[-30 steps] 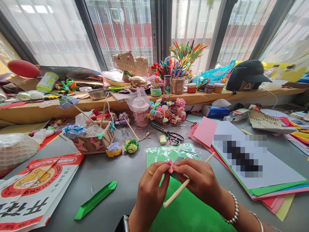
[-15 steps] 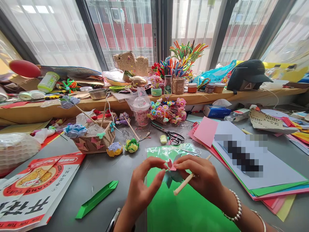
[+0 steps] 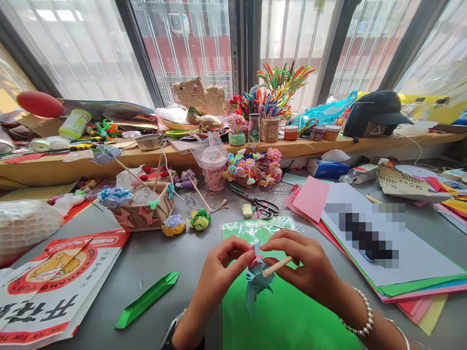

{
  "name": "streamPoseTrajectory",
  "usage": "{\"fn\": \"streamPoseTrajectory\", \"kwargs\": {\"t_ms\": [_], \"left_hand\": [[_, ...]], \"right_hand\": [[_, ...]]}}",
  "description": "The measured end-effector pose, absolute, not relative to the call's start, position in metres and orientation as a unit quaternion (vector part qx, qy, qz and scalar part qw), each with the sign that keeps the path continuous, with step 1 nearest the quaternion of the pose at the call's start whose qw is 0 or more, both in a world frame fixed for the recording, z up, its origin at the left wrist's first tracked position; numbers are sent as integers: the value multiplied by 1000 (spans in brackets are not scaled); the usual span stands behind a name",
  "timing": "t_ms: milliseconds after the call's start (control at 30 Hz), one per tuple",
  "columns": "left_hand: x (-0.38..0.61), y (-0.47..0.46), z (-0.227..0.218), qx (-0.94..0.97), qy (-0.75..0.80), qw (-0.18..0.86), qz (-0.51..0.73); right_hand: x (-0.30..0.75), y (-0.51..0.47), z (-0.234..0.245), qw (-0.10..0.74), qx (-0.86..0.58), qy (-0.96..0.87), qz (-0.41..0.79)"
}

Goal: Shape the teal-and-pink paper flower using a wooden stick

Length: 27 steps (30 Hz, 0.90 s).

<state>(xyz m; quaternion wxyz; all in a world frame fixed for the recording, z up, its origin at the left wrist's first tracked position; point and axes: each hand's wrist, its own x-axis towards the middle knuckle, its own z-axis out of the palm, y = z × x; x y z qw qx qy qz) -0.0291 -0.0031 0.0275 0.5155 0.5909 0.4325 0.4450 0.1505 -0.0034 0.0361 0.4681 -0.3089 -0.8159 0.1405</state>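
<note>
Two bare hands meet over the near part of the table, with one blue and pink paper flower (image 3: 258, 282) between them. The flower is to the right of the left hand (image 3: 224, 270), at its fingertips, and to the left of the right hand (image 3: 308, 265), just beside the thumb. The left thumb and fingers are pinched together on the pink part at the flower's far side. The right hand is clasped around one wooden stick (image 3: 280, 266), whose exposed end reaches left to the blue petals; whether it presses on them I cannot tell. The right forefinger is by a raised blue tip.

Under the hands lies one green sheet pack (image 3: 288, 311) in clear plastic. One folded green strip (image 3: 148, 300) lies apart, near left. Farther off, two scissors are on the table: a black-handled pair (image 3: 265, 210) and a small silver pair (image 3: 298, 227), partly covered by the right hand. Two paper blossoms stand side by side, one lavender and yellow (image 3: 173, 225), one green and yellow (image 3: 199, 219), just right of one basket (image 3: 144, 218). One paper stack (image 3: 412, 248) lies on the right.
</note>
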Motion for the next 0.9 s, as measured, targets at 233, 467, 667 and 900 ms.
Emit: {"fn": "streamPoseTrajectory", "kwargs": {"t_ms": [233, 467, 667, 900], "left_hand": [[-25, -6, 28, 621, 428, 466, 463], [-25, -8, 30, 644, 408, 415, 495], [-25, -11, 30, 636, 405, 405, 517], [-25, -12, 29, 645, 407, 372, 529]], "right_hand": [[150, -6, 29, 467, -271, -842, 3], [147, -7, 29, 460, -270, -846, -19], [148, -9, 33, 473, -258, -842, -22], [149, -8, 35, 492, -247, -835, -13]]}}
